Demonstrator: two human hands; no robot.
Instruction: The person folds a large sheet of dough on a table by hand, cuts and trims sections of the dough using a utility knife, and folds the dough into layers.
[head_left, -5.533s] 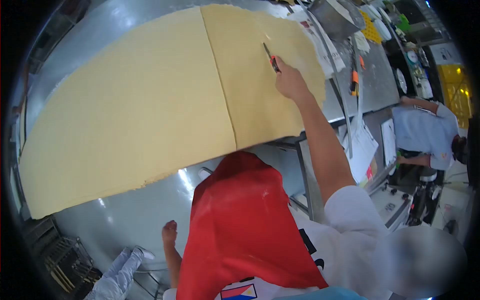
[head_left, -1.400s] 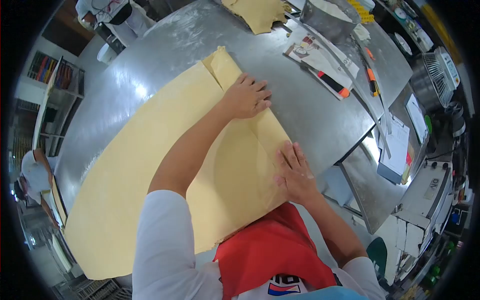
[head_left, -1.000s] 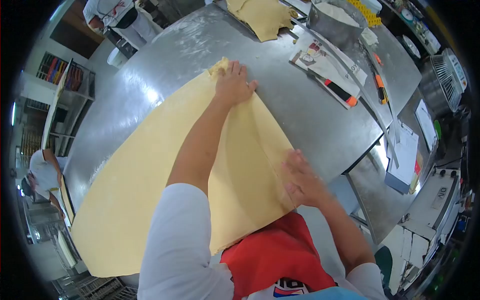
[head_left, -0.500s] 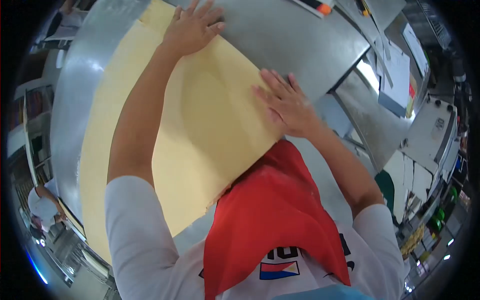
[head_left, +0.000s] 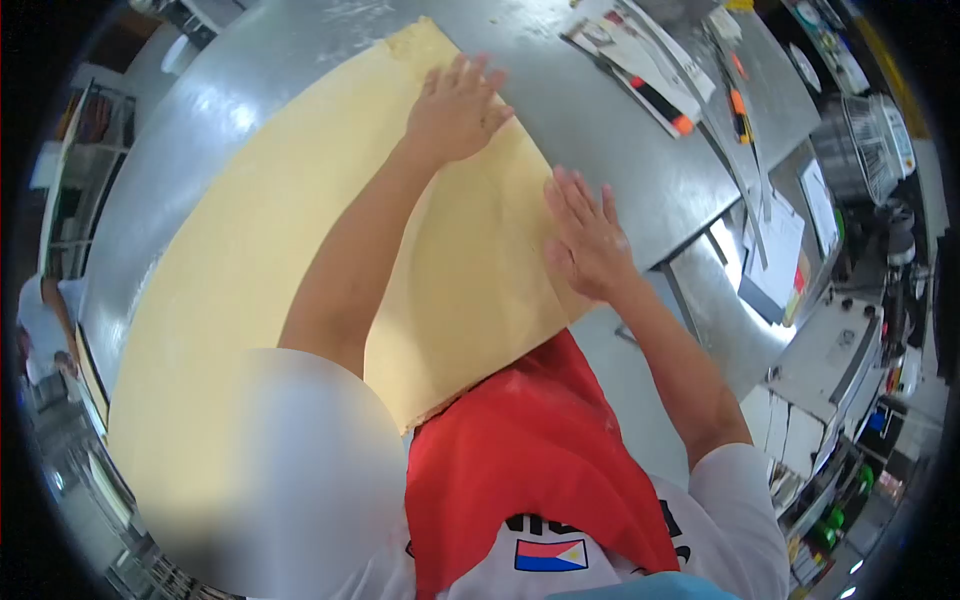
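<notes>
A large, thin, pale yellow sheet of dough (head_left: 250,240) lies across the metal table and reaches its front edge. My left hand (head_left: 455,110) rests palm down near the sheet's far right edge, fingers spread. Closer to me, my right hand (head_left: 590,235) lies flat at the right edge of the sheet, its fingers stretched out. Neither hand grasps anything. The near corner of the dough meets the red apron (head_left: 530,450) on my front. My left arm and sleeve hide part of the sheet.
On the metal table (head_left: 630,160) at the far right are an orange-and-black-handled tool (head_left: 660,105), a second orange-handled tool (head_left: 739,110) and long metal strips (head_left: 700,110). Papers (head_left: 775,245) lie beyond the table's right edge. Another person (head_left: 50,325) stands at far left.
My view has turned, bringing more of the table's far right side into sight. My hands are somewhat closer together, both still flat at the sheet's right edge.
</notes>
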